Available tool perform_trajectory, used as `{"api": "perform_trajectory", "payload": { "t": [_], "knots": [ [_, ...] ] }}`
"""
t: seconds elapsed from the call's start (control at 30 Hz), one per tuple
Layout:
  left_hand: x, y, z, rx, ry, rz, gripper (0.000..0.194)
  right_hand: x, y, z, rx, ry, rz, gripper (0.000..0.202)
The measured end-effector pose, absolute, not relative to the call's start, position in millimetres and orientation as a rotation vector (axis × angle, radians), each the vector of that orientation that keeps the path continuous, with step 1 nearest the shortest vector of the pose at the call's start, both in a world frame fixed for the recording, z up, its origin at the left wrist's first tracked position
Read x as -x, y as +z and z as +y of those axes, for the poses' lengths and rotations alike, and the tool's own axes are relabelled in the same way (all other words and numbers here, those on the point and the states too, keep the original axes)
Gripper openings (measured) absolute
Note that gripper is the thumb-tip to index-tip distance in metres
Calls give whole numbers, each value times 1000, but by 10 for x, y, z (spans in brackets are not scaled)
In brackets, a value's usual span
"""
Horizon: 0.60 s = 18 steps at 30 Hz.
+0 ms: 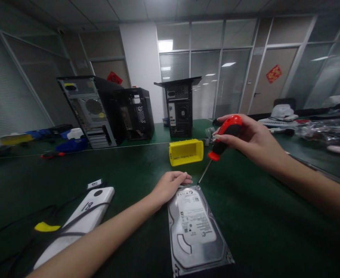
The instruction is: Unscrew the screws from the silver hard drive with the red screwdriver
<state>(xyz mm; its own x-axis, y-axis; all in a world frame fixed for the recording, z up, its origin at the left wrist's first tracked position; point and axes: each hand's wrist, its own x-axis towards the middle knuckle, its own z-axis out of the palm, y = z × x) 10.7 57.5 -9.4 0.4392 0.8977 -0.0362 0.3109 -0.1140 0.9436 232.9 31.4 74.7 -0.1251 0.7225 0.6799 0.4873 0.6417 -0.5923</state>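
Observation:
A silver hard drive (198, 227) with a white label lies flat on the green table, its far edge under my left hand. My left hand (174, 184) rests on the far left corner, fingers curled together at the edge; whether they pinch anything there is hidden. In my right hand (247, 135) is a red and black screwdriver (220, 143), gripped by the handle and tilted. Its metal tip comes down at the far right corner of the drive. Just beyond the drive sits a yellow bin (186, 153) with small metal pieces inside.
Several black computer cases (181, 108) stand along the back. At left lies a white power strip (80, 220) with dark cables and a yellow tag (46, 226). Blue bins (71, 144) are at far left. Clear plastic bags (320, 131) pile up at right.

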Motion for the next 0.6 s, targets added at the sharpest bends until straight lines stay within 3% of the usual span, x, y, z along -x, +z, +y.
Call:
{"api": "perform_trajectory", "payload": {
  "t": [0.6],
  "knots": [
    [-98, -87, 568, -1711, 612, 1068, 33, -2347, 669, 314, 991, 325, -1750, 43]
  ]
}}
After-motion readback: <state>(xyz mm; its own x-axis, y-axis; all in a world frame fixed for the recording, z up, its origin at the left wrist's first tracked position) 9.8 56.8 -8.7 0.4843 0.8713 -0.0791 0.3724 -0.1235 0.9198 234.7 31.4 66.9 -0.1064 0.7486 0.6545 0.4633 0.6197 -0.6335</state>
